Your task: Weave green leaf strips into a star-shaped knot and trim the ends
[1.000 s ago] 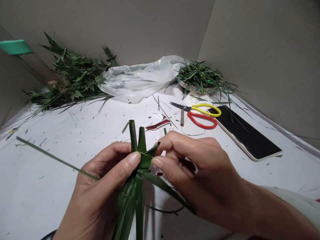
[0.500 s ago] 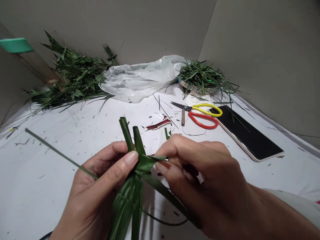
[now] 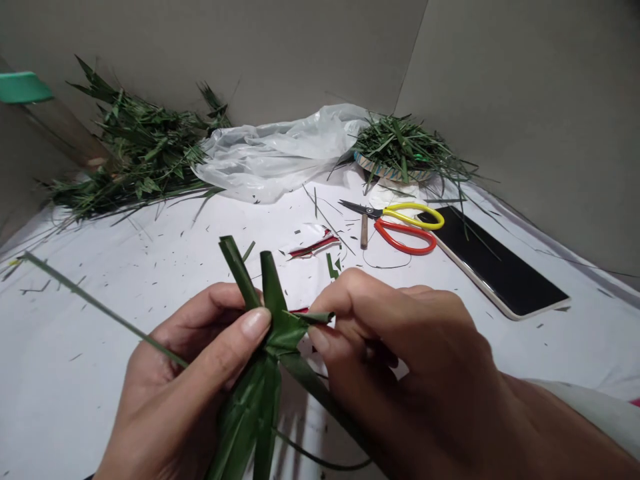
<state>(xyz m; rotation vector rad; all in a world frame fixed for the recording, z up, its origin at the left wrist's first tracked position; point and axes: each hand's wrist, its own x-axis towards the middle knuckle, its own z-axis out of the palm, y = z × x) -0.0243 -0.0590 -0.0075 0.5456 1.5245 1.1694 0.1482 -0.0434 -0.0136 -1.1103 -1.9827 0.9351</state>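
Between my hands is a piece woven from green leaf strips (image 3: 285,327), with two folded strips sticking up and longer blades hanging down. My left hand (image 3: 195,380) pinches it near its middle, thumb in front. A thin stalk (image 3: 100,303) juts out to the left from behind that hand. My right hand (image 3: 400,360) is closed, thumb and forefinger pinching a short rolled strip end (image 3: 317,317) at the right side of the weave. A long blade runs from the middle down under the right hand. The other fingers of the right hand are partly hidden.
Scissors (image 3: 405,227) with yellow and red handles lie beyond my right hand, beside a phone (image 3: 500,260). Farther back are a plastic bag (image 3: 280,153), a leaf pile (image 3: 145,147), a heaped round container (image 3: 390,167) and a green-capped bottle (image 3: 25,88). Scraps litter the white cloth (image 3: 75,400).
The woven piece and my left hand have shifted slightly left in view. The upright strips lean a little more to the left. Both grips stay the same.
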